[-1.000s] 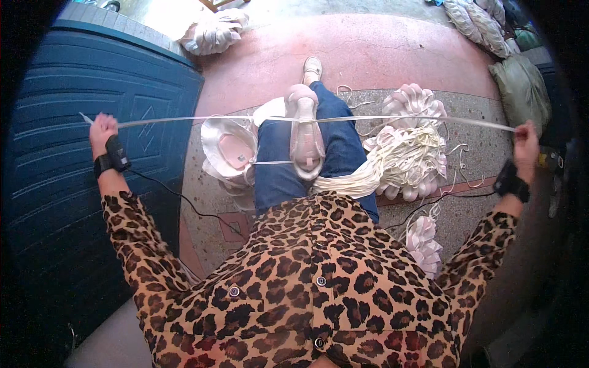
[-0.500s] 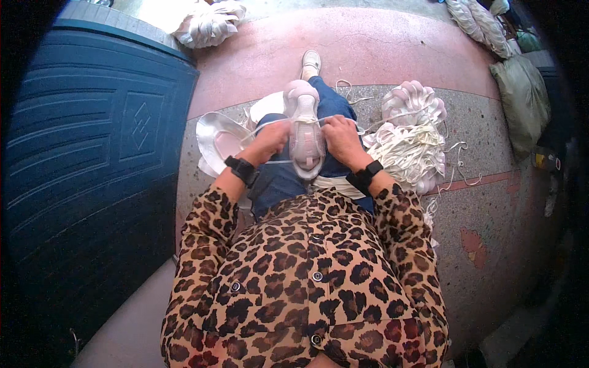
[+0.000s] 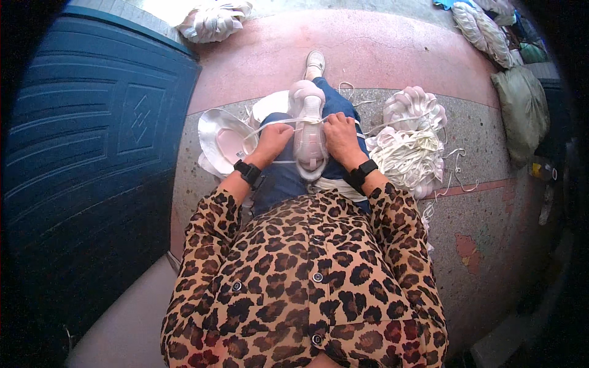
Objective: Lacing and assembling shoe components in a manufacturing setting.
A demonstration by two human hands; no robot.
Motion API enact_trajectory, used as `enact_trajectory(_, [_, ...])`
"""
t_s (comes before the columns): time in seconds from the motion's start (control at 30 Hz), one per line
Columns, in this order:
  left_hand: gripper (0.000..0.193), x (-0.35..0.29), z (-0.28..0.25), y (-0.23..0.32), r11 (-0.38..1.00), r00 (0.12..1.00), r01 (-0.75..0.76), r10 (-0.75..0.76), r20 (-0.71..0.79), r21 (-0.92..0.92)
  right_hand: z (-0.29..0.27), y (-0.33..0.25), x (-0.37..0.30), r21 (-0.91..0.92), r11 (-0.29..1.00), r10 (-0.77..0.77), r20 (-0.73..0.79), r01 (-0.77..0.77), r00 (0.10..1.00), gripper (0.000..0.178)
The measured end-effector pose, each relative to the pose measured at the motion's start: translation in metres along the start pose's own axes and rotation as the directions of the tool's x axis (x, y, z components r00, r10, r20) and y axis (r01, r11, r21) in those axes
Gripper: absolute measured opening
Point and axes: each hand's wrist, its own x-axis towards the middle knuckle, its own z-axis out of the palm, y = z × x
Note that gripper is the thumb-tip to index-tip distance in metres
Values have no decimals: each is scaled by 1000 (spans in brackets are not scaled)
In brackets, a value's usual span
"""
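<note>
A pale pink and white shoe [image 3: 310, 147] rests lengthwise between my thighs, its rounded front end pointing away from me. A white lace [image 3: 300, 121] runs crosswise over its narrow middle. My left hand [image 3: 275, 142] is at the shoe's left side, thumb and fingers pinched on the lace, whose slack part loops out to the left. My right hand [image 3: 342, 136] lies against the shoe's right side, its fingers curled closed at the lace; the exact grip is partly hidden by the fingers.
At my left lies a white and silvery piece with a pink inside [image 3: 215, 142]. A heap of loose laces [image 3: 405, 156] and a bundle of pink-white shoe parts [image 3: 417, 107] sit at my right. A blue panelled door [image 3: 92, 122] stands left; a pale sack [image 3: 520, 113] far right.
My left hand has come slightly closer to the shoe, and the lace on that side hangs in a different loop. My right hand stays by the shoe. The whole view has shifted slightly.
</note>
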Motion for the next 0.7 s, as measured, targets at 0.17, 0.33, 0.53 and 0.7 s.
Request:
enact_trajectory(0.17, [27,12,3,-3,971,984,-111,138,-116,210,2,-3,8,-124,988,-80,82,90,993,10])
enact_trajectory(0.33, [26,15,13,-7,945,954,-159,221,-201,285,5,-5,6,-153,985,-71,87,83,994,9])
enact_trajectory(0.53, [25,15,17,-5,910,942,-172,263,-207,376,6,-8,2,-122,992,-23,39,28,999,8])
enact_trajectory(0.7, [24,10,26,15,827,957,-162,265,-118,539,6,-6,-2,-82,996,32,-13,-33,999,9])
